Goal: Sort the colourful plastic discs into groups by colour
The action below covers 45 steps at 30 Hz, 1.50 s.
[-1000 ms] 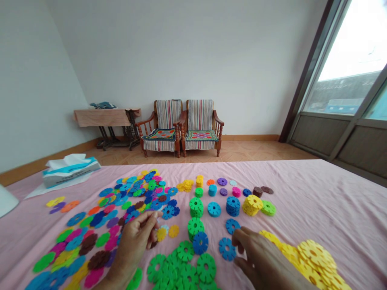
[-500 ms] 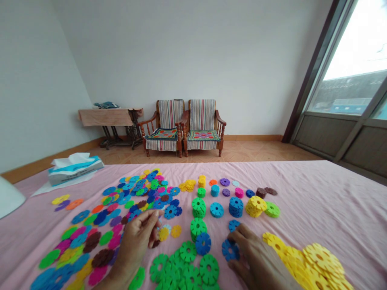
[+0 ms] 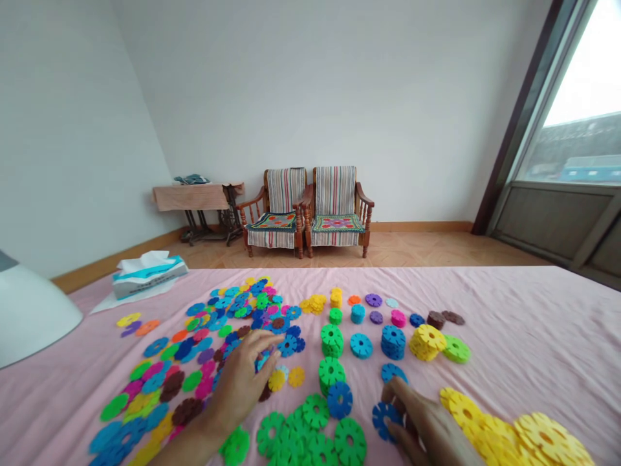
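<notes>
Over the right edge of the mixed coloured discs point(image 3: 184, 349) is my left hand point(image 3: 247, 372), its thumb and fingers apart above blue discs. My right hand point(image 3: 420, 421) pinches the edge of a blue notched disc point(image 3: 387, 419). Just beyond it lies another blue disc point(image 3: 392, 373). A blue disc point(image 3: 339, 399) leans on a green stack point(image 3: 332, 374). Loose green discs point(image 3: 301, 437) lie between my hands, and a yellow pile point(image 3: 514, 430) is to the right of my right hand.
Sorted stacks stand in rows beyond my hands, including a blue stack point(image 3: 392, 342) and a yellow stack point(image 3: 427, 342). A tissue pack point(image 3: 148, 275) and a white rounded object point(image 3: 33, 317) are at the left. Two chairs point(image 3: 334, 213) stand beyond the table.
The view has shifted, so the scene sits further right. My left hand has opened its fingers and moved over blue discs. My right hand stays at the same blue disc.
</notes>
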Each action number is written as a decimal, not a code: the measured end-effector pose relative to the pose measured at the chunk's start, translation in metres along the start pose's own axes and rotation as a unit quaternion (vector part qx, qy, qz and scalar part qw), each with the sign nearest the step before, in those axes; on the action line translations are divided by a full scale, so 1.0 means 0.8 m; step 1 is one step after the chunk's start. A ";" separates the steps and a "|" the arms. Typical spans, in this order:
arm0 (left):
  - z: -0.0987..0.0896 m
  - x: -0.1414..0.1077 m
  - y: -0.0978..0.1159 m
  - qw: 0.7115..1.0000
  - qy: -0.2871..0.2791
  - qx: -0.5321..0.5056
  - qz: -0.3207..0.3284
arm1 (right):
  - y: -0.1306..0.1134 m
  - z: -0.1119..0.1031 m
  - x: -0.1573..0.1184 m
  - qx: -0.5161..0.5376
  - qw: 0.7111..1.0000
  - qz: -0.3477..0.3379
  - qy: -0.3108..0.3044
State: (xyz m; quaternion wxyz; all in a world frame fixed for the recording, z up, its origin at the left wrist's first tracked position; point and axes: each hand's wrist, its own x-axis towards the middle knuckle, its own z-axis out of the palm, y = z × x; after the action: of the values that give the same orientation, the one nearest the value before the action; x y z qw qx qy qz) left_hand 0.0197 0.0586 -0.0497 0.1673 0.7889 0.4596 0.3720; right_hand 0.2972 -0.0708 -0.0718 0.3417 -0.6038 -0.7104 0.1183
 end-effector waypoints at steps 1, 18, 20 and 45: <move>0.003 0.001 0.001 0.999 -0.015 0.035 0.029 | 0.001 0.000 0.000 0.007 1.000 0.004 -0.004; 0.006 0.026 0.005 0.991 -0.098 0.085 -0.006 | 0.002 -0.003 0.001 -0.004 0.999 0.042 -0.029; 0.006 0.026 0.009 0.994 -0.092 0.047 -0.021 | 0.003 -0.001 0.001 -0.005 0.999 0.029 -0.024; 0.059 -0.025 0.144 0.886 -0.252 -0.331 -0.206 | -0.008 0.031 0.005 0.423 0.888 0.177 0.034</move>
State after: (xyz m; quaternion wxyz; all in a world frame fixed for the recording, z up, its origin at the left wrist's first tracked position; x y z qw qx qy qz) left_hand 0.1178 -0.0152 -0.0199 0.6020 0.6424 0.4042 0.2480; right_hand 0.2766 -0.0626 -0.0854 0.5623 -0.5210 -0.4622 0.4458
